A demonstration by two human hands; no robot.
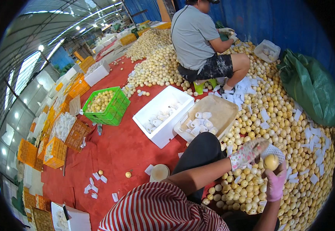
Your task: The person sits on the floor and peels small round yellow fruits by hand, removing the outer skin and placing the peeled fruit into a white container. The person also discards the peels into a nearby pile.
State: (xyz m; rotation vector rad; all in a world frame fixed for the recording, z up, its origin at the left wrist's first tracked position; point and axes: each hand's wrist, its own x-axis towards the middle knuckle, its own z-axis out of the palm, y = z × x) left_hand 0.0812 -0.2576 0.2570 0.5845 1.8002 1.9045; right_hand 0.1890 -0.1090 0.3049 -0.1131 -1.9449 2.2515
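My right hand (275, 180), in a pink glove, holds a yellow pepino melon (271, 162) between thumb and fingers. A white foam net sleeve (272, 150) sits against the far side of the fruit, partly hidden by it. My left hand (249, 153), in a flower-patterned glove, has its fingers on the sleeve's edge and looks slightly blurred. Beneath both hands spreads a large heap of loose pepino melons (247, 184). Before my knee, a shallow beige tray (218, 108) holds several sleeved melons (200, 123).
A white foam box (163, 141) with sleeved fruit adjoins the tray. A green crate (109, 111) of bare melons stands on the red floor covering (106, 153). A co-worker (197, 40) sits on a green stool (200, 86). A green sack (309, 85) lies by the blue wall.
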